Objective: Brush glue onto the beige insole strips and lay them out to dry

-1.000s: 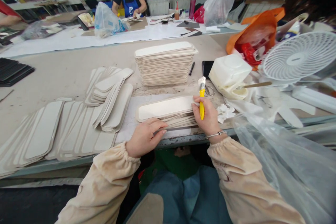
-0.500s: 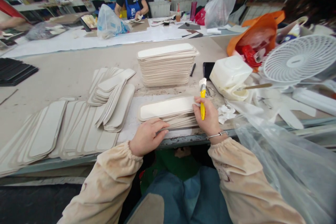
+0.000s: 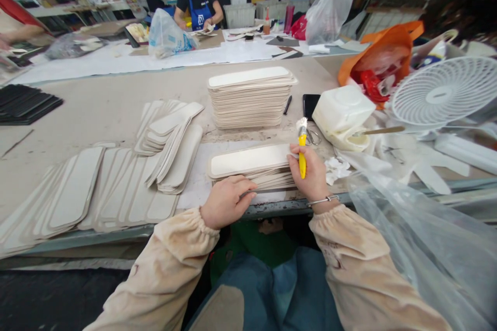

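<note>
A low stack of long white panels with rounded ends and beige borders (image 3: pixel 252 160) lies in front of me at the table's edge. My left hand (image 3: pixel 229 200) rests against its near side, fingers stretched along the edge and thumb below them. At the stack's right end is my right hand (image 3: pixel 311 173), its fingertips touching the top panel. The same hand is closed around a yellow-handled brush (image 3: pixel 302 158), bristles up and coated with white paste. Behind stands a taller stack of similar panels (image 3: pixel 248 106).
Fanned panels (image 3: pixel 75 189) cover the left side. To the right are scissors (image 3: pixel 313 137), a phone (image 3: pixel 310 107), a white cut-open jug (image 3: pixel 344 114) with a stick, crumpled tissue (image 3: pixel 337 169), a white fan grille (image 3: pixel 442 94) and plastic sheeting. A co-worker works across the table.
The whole view has shifted slightly, with things appearing a little further right. My left hand has slid slightly right along the stack's near edge. The brush stays in my right hand.
</note>
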Available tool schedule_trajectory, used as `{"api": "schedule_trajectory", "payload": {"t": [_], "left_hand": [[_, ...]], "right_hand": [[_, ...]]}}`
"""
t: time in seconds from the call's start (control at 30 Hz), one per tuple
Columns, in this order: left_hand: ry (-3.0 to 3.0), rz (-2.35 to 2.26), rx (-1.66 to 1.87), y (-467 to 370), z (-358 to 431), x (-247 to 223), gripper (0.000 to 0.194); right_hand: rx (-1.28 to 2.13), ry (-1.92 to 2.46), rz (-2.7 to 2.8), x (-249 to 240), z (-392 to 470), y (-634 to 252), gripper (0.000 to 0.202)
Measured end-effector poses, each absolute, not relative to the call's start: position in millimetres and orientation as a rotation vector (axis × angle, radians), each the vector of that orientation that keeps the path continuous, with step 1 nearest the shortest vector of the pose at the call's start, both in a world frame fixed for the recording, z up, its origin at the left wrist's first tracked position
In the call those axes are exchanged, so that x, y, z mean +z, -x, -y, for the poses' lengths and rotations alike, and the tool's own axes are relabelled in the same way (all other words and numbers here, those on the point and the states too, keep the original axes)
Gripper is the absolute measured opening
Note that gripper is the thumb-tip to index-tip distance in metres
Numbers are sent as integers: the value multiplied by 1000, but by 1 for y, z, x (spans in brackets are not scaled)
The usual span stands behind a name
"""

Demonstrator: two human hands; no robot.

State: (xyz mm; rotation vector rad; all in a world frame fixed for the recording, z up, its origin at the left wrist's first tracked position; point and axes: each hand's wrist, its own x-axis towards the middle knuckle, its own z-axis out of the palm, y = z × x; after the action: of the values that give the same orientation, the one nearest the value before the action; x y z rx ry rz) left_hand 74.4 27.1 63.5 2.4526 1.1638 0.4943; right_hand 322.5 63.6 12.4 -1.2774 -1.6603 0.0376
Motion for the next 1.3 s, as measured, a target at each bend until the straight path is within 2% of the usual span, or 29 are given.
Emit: {"api": "schedule_trajectory", "payload": {"t": [1.3], "left_hand": [[-2605,-1001,346,-90,-25,53,25]], "right_hand": [[52,1239,1734,11,-65,-307,17]]}}
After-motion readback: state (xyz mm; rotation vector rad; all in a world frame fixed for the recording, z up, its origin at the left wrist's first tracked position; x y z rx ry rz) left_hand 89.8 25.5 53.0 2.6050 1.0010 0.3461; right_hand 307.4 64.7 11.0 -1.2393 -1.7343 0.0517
